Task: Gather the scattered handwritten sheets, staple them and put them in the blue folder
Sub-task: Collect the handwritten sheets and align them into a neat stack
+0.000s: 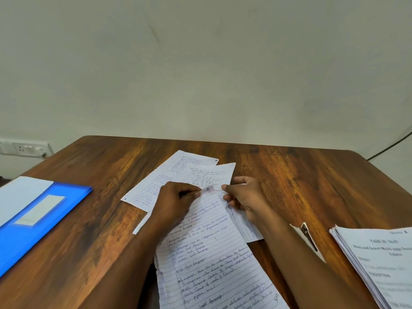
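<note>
Wooden desk (301, 186) seen from above, pushed against a pale wall.

Left hand (176, 200): fingers curled, top edge of the front handwritten sheet (211, 253) is pinched near its top corner. That sheet runs from mid-desk down over the near edge, a few more lined sheets are seen stacked under it at its left side.

Right hand (245, 197): fingers bent, thumb on top, a second lined sheet (245, 228) is gripped at its upper edge, just right of the front sheet and partly tucked beneath it. Hands are close together, not touching as far as can be told.

Two more handwritten sheets (178, 175) are lying flat toward the far edge, overlapping each other, partly covered by the left hand and the held sheets.

Blue folder (44, 219) is placed at the left edge, closed, white label on the cover, white paper showing along its far side; well apart from the sheets.

Stack of printed pages (379, 264) is located at the right edge near the near corner. A stapler-like object (308, 236) is seen just left of that stack, partly hidden by the right forearm; identity can't be confirmed.

Wall socket (24, 148) is mounted beyond the far-left corner.
</note>
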A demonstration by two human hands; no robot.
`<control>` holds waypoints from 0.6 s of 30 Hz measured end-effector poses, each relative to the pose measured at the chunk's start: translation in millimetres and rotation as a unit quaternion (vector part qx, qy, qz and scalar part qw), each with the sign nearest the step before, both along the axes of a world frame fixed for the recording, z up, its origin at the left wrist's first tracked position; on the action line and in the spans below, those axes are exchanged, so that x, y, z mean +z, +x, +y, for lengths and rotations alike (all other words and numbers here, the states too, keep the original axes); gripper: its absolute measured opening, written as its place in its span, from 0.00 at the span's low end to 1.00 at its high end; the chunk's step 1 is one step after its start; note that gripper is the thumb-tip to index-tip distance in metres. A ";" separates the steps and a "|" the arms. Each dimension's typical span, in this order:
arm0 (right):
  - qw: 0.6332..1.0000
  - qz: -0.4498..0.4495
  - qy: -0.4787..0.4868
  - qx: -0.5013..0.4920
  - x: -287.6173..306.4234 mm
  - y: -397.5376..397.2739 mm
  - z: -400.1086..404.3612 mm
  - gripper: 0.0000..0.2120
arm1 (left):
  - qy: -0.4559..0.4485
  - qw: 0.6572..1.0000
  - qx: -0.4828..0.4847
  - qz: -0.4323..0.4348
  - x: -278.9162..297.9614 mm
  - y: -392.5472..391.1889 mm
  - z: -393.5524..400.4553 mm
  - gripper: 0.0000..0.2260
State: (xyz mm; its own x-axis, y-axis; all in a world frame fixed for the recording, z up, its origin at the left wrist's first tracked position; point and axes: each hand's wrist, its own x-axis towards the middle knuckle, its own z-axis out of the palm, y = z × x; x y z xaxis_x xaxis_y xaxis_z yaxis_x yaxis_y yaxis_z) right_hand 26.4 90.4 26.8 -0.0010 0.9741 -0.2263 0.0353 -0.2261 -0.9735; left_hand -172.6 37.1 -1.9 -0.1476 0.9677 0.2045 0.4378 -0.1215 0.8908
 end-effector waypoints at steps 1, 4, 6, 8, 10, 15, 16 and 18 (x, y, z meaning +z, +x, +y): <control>1.000 -0.010 0.010 -0.006 -1.8 -2.0 -0.4 0.13 | 0.001 1.000 -0.002 -0.007 0.0 0.5 -0.1 0.08; 0.998 -0.048 0.035 -0.003 -5.6 -5.8 -1.7 0.06 | 0.003 1.000 -0.004 -0.021 0.3 -0.1 -0.1 0.08; 0.996 -0.069 0.053 -0.003 -5.9 -4.7 -0.4 0.05 | 0.005 0.999 -0.010 -0.031 1.4 -0.4 -0.7 0.08; 0.995 -0.076 0.070 -0.008 -2.2 0.7 2.8 0.06 | 0.011 0.999 -0.016 -0.051 1.8 -1.2 -0.8 0.07; 0.991 -0.099 0.085 -0.002 3.3 12.1 8.3 0.06 | 0.020 0.997 -0.019 -0.072 3.4 -1.7 -1.9 0.07; 0.980 -0.171 0.094 0.027 17.6 51.2 18.8 0.06 | 0.029 0.991 -0.004 -0.131 8.2 -4.1 -0.4 0.06; 0.976 -0.197 0.087 0.040 19.8 57.5 19.9 0.05 | 0.031 0.990 -0.005 -0.138 8.7 -4.1 -0.4 0.06; 0.960 -0.258 0.069 0.078 23.9 67.6 20.5 0.04 | 0.027 0.989 -0.010 -0.143 8.0 -4.9 0.9 0.06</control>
State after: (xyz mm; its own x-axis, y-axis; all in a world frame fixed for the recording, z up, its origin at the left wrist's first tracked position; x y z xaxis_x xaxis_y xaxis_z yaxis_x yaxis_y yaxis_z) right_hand 94.0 110.9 50.7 -0.0711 0.9921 -0.1036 0.5447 -0.0484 -0.8372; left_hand -177.4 38.0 6.2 -0.1872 0.9600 0.2081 0.1658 -0.1779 0.9700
